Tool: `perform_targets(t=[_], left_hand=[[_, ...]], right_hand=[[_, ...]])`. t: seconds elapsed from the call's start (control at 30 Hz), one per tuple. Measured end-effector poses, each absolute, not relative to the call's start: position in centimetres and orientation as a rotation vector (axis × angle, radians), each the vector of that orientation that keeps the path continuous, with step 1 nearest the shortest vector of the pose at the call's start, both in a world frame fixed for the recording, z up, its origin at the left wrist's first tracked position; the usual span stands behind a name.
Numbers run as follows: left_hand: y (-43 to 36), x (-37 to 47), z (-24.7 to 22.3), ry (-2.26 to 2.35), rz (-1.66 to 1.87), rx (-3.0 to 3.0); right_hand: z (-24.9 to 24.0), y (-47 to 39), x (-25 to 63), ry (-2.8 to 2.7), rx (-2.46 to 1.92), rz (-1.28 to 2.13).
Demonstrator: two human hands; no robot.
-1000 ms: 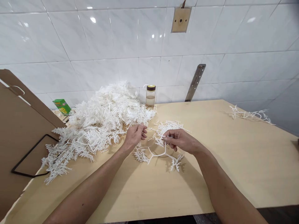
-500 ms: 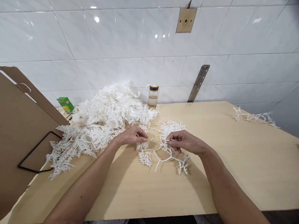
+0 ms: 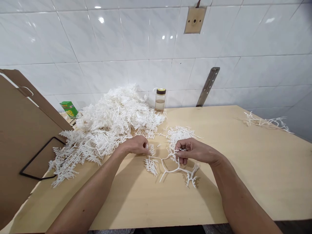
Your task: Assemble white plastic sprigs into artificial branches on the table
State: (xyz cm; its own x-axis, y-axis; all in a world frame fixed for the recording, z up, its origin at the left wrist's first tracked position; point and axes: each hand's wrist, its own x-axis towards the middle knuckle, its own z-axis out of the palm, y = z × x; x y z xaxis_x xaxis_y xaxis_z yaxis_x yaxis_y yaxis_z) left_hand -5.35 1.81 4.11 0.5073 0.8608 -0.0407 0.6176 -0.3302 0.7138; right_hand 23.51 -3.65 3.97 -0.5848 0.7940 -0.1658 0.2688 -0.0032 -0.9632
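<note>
A white plastic branch (image 3: 173, 169) with forked twigs and feathery tips lies spread low over the table between my hands. My right hand (image 3: 192, 151) is closed in a pinch on its upper right part. At the branch's left end, my left hand (image 3: 137, 145) has its fingers closed by a feathery tip (image 3: 152, 149); the thumb and fingertips meet there. Just behind my right hand lies a small heap of loose white bits (image 3: 179, 134). To the left rises a large pile of similar white branches (image 3: 114, 113).
A cardboard box (image 3: 29, 130) with a black wire frame (image 3: 31, 177) stands at the left. Behind the pile are a green carton (image 3: 69, 109) and a jar of liquid (image 3: 160, 100). A metal strip (image 3: 208, 86) leans on the wall. Stripped white branches (image 3: 268, 122) lie far right.
My left hand has lowered slightly and closed its fingers at the left tip of the branch. My right hand has shifted a little right and down, still pinching, and the branch has moved slightly.
</note>
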Motion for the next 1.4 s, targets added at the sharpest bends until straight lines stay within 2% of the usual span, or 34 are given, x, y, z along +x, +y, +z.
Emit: perform_targets(t=[0.13,0.3,0.43,0.67,0.83,0.93,1.13,1.4], left_hand=[[1.7,-4.9,4.1,1.077,0.498,1.954],[1.9,-4.2,3.3,0.861,0.604,1.529],[1.5,-3.0,2.7,0.876,0.675,1.342],[0.6,-1.4,2.0,1.024,0.848,1.354],[0.7,-0.9,1.3,1.027,0.936,1.482],[0.6,-0.7,1.1,0.982,0.934,1.465],[0.2,-0.1,1.3,0.922,0.953,1.383],[-0.4,0.2,1.9,0.916,0.940,1.344]], right_hand=[[4.3,-4.2,23.2,-1.930,-1.050,1.761],[5.1,-4.9,22.1,-2.123,-0.947,1.819],[5.0,-4.9,21.5,-2.211,-0.837,1.876],[3.5,-4.9,19.9,-2.247,-0.707,1.927],[4.3,-5.3,19.7,-2.095,-0.744,1.941],[4.5,-4.9,20.5,-1.991,-0.903,1.800],[1.5,-2.3,21.0,-1.446,-1.237,1.113],[0.8,-2.6,19.4,-1.686,-1.235,1.029]])
